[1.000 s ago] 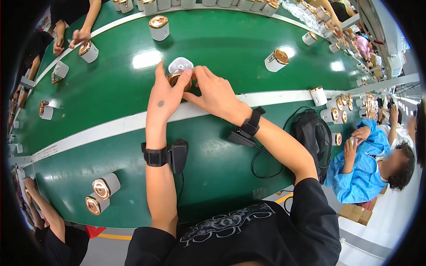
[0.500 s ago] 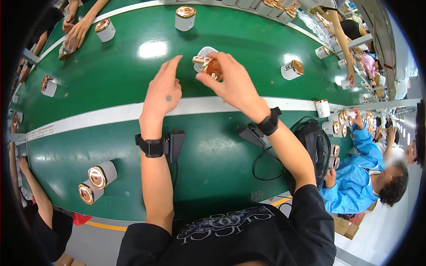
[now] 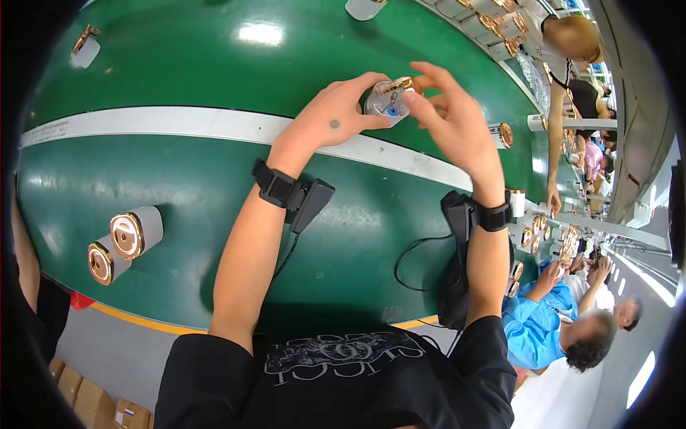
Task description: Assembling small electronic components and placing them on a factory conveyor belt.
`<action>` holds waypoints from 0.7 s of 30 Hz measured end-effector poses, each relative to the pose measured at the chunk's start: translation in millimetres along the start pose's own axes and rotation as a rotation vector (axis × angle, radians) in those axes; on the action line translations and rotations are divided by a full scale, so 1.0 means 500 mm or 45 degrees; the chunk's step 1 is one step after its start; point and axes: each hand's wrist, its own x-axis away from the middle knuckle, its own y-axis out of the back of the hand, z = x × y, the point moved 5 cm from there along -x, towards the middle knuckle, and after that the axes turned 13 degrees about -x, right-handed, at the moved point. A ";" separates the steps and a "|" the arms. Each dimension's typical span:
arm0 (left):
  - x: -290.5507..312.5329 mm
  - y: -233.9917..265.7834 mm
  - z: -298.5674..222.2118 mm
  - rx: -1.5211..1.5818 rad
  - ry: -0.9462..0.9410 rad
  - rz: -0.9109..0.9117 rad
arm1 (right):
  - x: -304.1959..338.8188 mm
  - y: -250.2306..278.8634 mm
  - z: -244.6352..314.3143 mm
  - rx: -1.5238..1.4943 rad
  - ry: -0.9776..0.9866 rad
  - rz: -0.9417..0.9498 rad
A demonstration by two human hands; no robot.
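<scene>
A white canister point(image 3: 379, 104) with a gold flip-up lid point(image 3: 398, 85) is tilted above the far green surface, just beyond the pale strip. Its lid stands raised, and a small blue round part shows on the side turned to me. My left hand point(image 3: 341, 109) is wrapped round the canister from the left, thumb along its near side. At the right of the lid is my right hand point(image 3: 451, 113), fingers spread and curved. Its thumb is close to the lid; whether it touches is unclear.
Two gold-topped canisters point(image 3: 127, 237) stand at the near left. Another canister point(image 3: 86, 50) is at the far left, another point(image 3: 501, 135) beyond my right hand. A black mesh bag point(image 3: 457, 289) lies by my right forearm. A person in blue point(image 3: 536, 325) works at the right.
My left hand has moved right and taken hold of the canister. My right hand has shifted right and opened from the gold lid. The whole view has turned.
</scene>
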 end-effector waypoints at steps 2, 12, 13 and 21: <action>0.008 -0.009 0.017 0.013 -0.026 -0.026 | 0.001 0.003 0.002 0.097 0.040 0.012; 0.005 -0.043 -0.019 0.352 0.007 0.134 | 0.002 -0.003 -0.034 -0.008 0.060 0.129; 0.003 -0.050 -0.016 0.352 0.011 0.132 | 0.002 -0.004 -0.038 -0.048 0.056 0.129; -0.011 -0.072 0.003 0.540 0.071 0.086 | 0.009 0.011 -0.057 0.047 0.068 0.043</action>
